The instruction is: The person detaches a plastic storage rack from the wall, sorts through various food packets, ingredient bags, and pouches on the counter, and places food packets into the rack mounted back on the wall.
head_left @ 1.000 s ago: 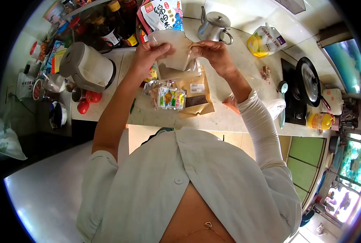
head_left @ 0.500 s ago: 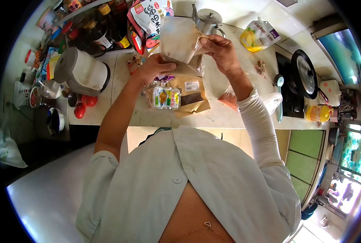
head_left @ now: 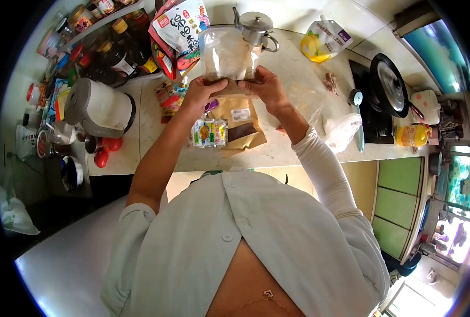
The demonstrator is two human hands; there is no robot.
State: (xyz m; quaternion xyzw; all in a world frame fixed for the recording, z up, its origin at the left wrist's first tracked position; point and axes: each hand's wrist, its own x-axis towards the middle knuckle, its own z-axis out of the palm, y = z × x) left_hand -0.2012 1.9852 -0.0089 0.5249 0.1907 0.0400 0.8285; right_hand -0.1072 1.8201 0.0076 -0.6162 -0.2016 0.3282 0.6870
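Between my two hands is a clear-fronted plastic pouch (head_left: 225, 55), held up over the counter. My left hand (head_left: 202, 94) pinches its lower left edge with the thumb in front. At the lower right edge, my right hand (head_left: 266, 89) grips it the same way. What the pouch contains I cannot make out. Below it on the counter lies a brown kraft-paper bag (head_left: 253, 140) with a white label and a dark window. Beside that bag is a small colourful printed packet (head_left: 209, 134), close under my left wrist.
A metal pot with a spout (head_left: 256, 24) stands behind the pouch. An electric kettle (head_left: 100, 108), tomatoes (head_left: 102, 158) and several sauce bottles (head_left: 121, 58) are at left. Rightward are a lemon-printed spout pouch (head_left: 324, 42), a plastic bag (head_left: 342, 132) and a lidded pan (head_left: 390, 87) on the stove.
My right hand has moved down and left, from the pouch's upper right side to its lower edge. The pouch now sits slightly further left and more level between both hands.
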